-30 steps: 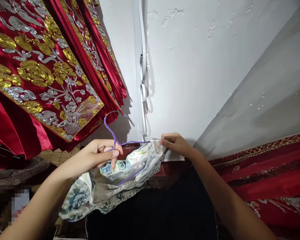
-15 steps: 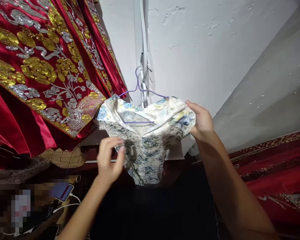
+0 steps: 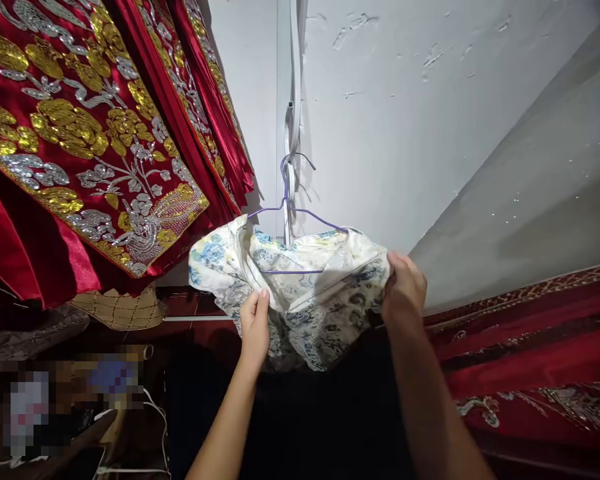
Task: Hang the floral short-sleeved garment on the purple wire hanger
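Observation:
A white garment with blue and yellow flowers [image 3: 325,330] hangs in front of me on a purple wire hanger [image 3: 313,215]. The hanger's hook sits at the white strip on the wall, and its lower bar shows through the open neckline. At the front neckline, my left hand [image 3: 255,327] pinches the white edge between thumb and fingers. My right hand [image 3: 406,283] is closed on the garment's right-hand sleeve; its fingertips are partly hidden behind the cloth.
Red satin garments with gold and silver sequins [image 3: 125,153] hang at the left. A white strip [image 3: 294,80] runs down the pale wall [image 3: 380,120]. Red embroidered cloth [image 3: 545,353] lies at the right. White cables [image 3: 157,413] run at the lower left beside blurred items.
My left hand has moved right and up from beside the garment and taken hold of its neckline. The garment and hanger sit lower in view; my right hand still grips the sleeve.

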Demonstrator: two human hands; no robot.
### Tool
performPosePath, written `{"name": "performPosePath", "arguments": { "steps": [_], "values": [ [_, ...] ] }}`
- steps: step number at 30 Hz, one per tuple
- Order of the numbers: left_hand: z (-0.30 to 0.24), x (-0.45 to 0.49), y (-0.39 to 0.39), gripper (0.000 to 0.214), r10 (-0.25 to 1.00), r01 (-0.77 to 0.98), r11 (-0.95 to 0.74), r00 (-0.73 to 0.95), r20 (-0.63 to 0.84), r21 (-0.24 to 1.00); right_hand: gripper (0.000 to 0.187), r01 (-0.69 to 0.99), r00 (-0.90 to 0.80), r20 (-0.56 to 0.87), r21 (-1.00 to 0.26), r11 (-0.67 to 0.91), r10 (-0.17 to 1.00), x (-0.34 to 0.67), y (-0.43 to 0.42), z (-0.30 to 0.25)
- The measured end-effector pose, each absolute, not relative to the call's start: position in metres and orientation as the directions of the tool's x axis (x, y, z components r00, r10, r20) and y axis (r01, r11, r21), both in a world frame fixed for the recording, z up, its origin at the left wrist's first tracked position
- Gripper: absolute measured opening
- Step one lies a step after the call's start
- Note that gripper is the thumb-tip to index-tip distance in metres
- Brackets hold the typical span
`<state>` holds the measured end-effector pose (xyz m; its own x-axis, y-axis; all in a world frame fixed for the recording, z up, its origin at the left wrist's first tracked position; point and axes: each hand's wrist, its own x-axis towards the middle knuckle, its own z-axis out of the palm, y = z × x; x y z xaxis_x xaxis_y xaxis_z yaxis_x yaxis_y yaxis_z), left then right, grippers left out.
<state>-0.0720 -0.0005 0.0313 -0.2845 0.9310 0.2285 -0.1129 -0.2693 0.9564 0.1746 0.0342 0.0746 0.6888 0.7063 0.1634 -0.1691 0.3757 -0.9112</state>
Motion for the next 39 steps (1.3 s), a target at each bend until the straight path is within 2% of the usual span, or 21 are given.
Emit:
{"name": "performPosePath", "arguments": {
  "steps": [2,3,4,5,7,8,9,11,16,19,23,28,30,34,39],
  "values": [
    [0.020,-0.070,-0.008,0.043,0.947,-0.266,-0.219,-0.288,0.139,0.939,0.026,0.045,0.857,0.263,-0.896,0.442,0.444,0.153,0.017,0.047],
    [0.016,-0.069,-0.011,0.038,0.954,-0.341,-0.193,-0.285,0.094,0.920,0.024,0.104,0.878,0.279,-0.904,0.414,0.389,0.138,0.006,0.033],
    [0.012,-0.068,-0.012,0.035,0.959,-0.401,-0.171,-0.276,0.060,0.900,0.021,0.091,0.858,0.265,-0.921,0.378,0.440,0.122,-0.004,0.019],
    [0.011,-0.068,-0.013,0.033,0.964,-0.437,-0.157,-0.263,0.041,0.886,0.025,0.053,0.780,0.236,-0.948,0.314,0.579,0.106,-0.013,0.007],
    [0.013,-0.067,-0.015,0.032,0.974,-0.442,-0.142,-0.221,0.045,0.886,0.046,-0.038,0.370,0.103,-0.991,0.125,0.923,0.075,-0.026,-0.007],
    [0.015,-0.067,-0.016,0.033,0.978,-0.426,-0.140,-0.199,0.058,0.894,0.055,-0.048,0.149,0.040,-0.998,0.048,0.988,0.063,-0.028,-0.008],
    [0.019,-0.068,-0.018,0.034,0.980,-0.409,-0.143,-0.183,0.072,0.901,0.059,-0.045,-0.023,0.004,-0.999,0.003,1.000,0.054,-0.029,-0.006],
    [0.027,-0.070,-0.021,0.037,0.982,-0.383,-0.155,-0.164,0.097,0.911,0.058,-0.039,-0.160,0.008,-0.999,0.002,0.987,0.044,-0.028,0.004],
    [0.030,-0.081,-0.029,0.029,0.968,-0.311,-0.227,-0.175,0.179,0.923,0.044,-0.074,-0.096,0.029,-0.997,0.022,0.995,0.047,-0.034,0.025],
    [0.019,-0.084,-0.032,0.023,0.962,-0.154,-0.265,-0.113,0.250,0.952,0.038,-0.070,-0.059,-0.027,-0.997,-0.031,0.998,0.051,-0.039,0.021],
    [0.005,-0.079,-0.036,0.022,0.962,0.086,-0.271,0.056,0.267,0.959,0.037,-0.039,-0.092,-0.056,-0.997,-0.060,0.994,0.052,-0.038,0.013],
    [0.003,-0.073,-0.034,0.007,0.954,0.195,-0.297,0.108,0.281,0.935,0.039,0.043,-0.173,-0.135,-0.991,-0.129,0.976,0.060,-0.038,0.020],
    [0.007,-0.071,-0.033,0.008,0.952,0.240,-0.302,0.122,0.280,0.923,0.038,0.040,-0.200,-0.160,-0.987,-0.155,0.967,0.067,-0.032,0.032],
    [0.014,-0.064,-0.030,0.010,0.942,0.254,-0.334,0.136,0.308,0.908,0.036,-0.038,-0.168,-0.045,-0.998,-0.053,0.985,0.081,0.000,0.080],
    [0.005,-0.061,-0.012,0.012,0.925,0.304,-0.374,0.194,0.327,0.876,0.033,-0.114,0.001,0.158,-0.981,0.157,0.987,0.074,0.045,0.149]
  ]
}}
